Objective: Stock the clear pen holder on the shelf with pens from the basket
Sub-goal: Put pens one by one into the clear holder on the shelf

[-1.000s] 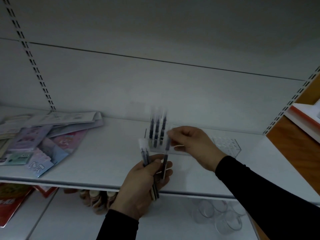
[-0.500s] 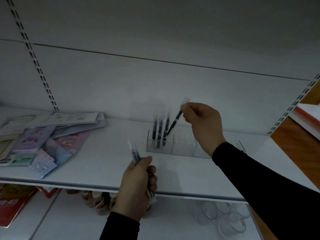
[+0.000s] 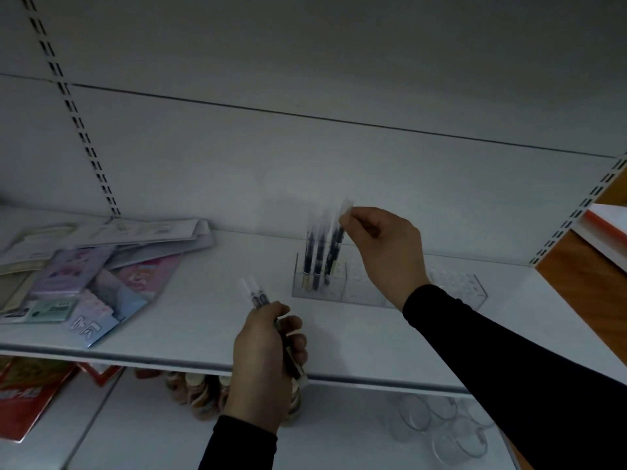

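A clear pen holder (image 3: 359, 290) stands on the white shelf (image 3: 210, 337), with dark pens (image 3: 314, 256) upright in its left end. My right hand (image 3: 386, 249) pinches the pale cap of one dark pen (image 3: 336, 244), whose lower end reaches down into the holder beside the others. In front of the shelf edge, my left hand (image 3: 268, 361) grips a small bundle of pens (image 3: 256, 295), caps pointing up and left. The basket is out of sight.
A pile of flat stationery packets (image 3: 84, 269) lies on the shelf's left part. On the shelf below are small jars (image 3: 193, 391), clear cups (image 3: 441, 422) and red packages (image 3: 30, 398). A wooden unit (image 3: 590, 279) stands at the right.
My right hand pulled one pen from the left hand's bundle, lifted it up and right, then lowered it tip-first into the holder's left end. The left hand sank slightly.
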`<state>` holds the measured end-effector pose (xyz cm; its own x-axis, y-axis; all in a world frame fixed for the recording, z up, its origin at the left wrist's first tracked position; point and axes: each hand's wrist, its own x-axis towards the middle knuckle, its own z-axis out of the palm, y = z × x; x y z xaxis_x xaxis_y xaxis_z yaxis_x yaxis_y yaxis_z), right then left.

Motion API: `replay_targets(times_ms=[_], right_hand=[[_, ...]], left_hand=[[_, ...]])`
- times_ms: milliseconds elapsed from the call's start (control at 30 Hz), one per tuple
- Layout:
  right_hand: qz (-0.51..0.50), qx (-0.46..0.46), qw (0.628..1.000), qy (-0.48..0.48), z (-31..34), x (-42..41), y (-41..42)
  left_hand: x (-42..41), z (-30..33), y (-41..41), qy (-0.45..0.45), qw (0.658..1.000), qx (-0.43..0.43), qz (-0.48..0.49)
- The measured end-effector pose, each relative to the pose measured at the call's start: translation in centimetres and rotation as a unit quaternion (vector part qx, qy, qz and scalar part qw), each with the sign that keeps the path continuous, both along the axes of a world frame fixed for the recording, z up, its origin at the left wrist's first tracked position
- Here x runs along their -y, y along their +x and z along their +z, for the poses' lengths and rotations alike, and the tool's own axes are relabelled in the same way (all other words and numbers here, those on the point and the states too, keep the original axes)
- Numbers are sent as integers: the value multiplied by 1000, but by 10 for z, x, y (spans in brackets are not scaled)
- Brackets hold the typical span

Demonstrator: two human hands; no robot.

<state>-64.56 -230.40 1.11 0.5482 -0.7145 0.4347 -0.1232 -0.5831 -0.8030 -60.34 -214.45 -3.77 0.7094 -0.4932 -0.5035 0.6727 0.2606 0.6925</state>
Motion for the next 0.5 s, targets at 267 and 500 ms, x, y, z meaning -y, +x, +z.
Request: replay_targets(times_ms=[267,500], right_hand=[[-11,-7,1000,-19,-11,-4,3],[-15,-9,1000,1,-17,-5,3]], left_hand=[[-1,0,0,14,999,41,-1],[-1,1,1,18,999,41,-5]])
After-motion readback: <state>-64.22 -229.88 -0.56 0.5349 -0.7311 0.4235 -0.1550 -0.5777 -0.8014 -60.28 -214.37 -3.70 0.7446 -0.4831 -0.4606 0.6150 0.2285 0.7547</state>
